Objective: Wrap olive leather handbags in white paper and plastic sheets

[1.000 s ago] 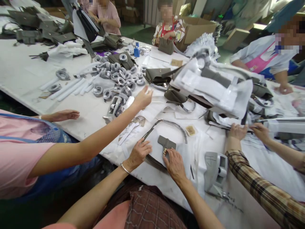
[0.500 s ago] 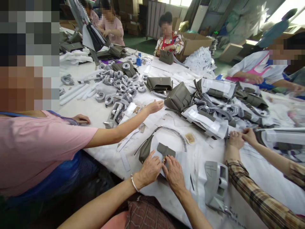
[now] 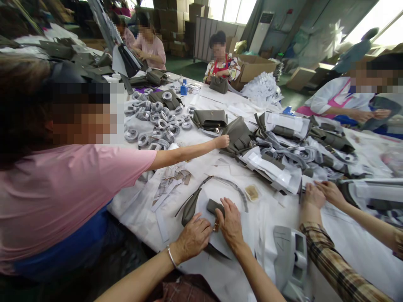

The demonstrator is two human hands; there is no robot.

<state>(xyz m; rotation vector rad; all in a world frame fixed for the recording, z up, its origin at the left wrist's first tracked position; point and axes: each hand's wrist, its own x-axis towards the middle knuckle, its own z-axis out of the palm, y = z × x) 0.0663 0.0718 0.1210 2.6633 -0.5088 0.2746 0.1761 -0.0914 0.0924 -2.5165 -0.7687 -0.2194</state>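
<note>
A dark olive-grey handbag [image 3: 190,207] lies before me on the table, its strap [image 3: 234,184] looped out on the far side. A white sheet [image 3: 203,201] covers most of its front, with a short closure tab [image 3: 215,205] and a gold-coloured clasp [image 3: 216,225] showing above it. My left hand [image 3: 193,237], a bracelet at its wrist, holds the near left of the bag with fingers bent. My right hand [image 3: 231,222] grips the tab side, fingers over the tab and thumb by the clasp. Both palms hide the bag's near edge.
A grey tape dispenser [image 3: 289,256] stands to my right, near a co-worker's hands [image 3: 319,195]. At left a co-worker's arm [image 3: 189,153] reaches across to an olive bag [image 3: 237,134]. Wrapped bags [image 3: 273,163] and rolled straps [image 3: 163,119] are piled beyond. A small dish [image 3: 252,193] sits nearby.
My right hand has shifted up over the tab, covering more of it. My left hand has moved slightly down and left. The left co-worker leaned in and now touches the olive bag.
</note>
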